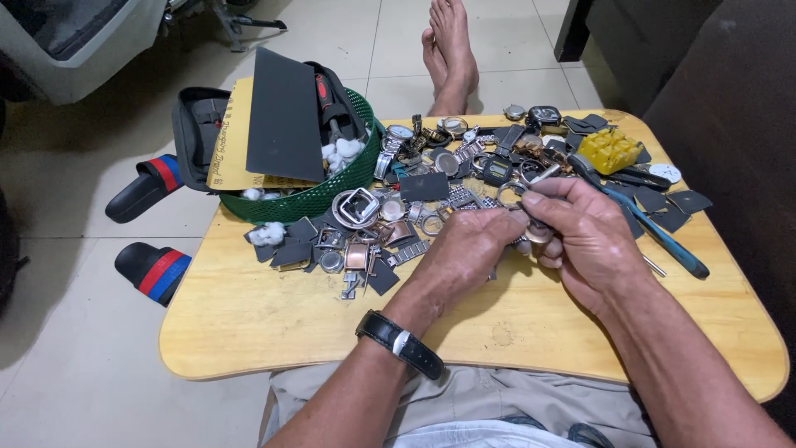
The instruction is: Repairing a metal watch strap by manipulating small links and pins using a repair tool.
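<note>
Over the middle of a small wooden table, my left hand and my right hand are closed together on a small round metal watch part. Most of that part is hidden by my fingers. A black wristwatch sits on my left wrist. Just beyond my hands lies a heap of watch cases, metal bracelets and dark square pads.
A green mesh basket with dark sheets, a black pouch and white cotton stands at the table's far left. A yellow block and blue-handled pliers lie at the right. Slippers rest on the tiled floor to the left; my bare feet stretch beyond the table.
</note>
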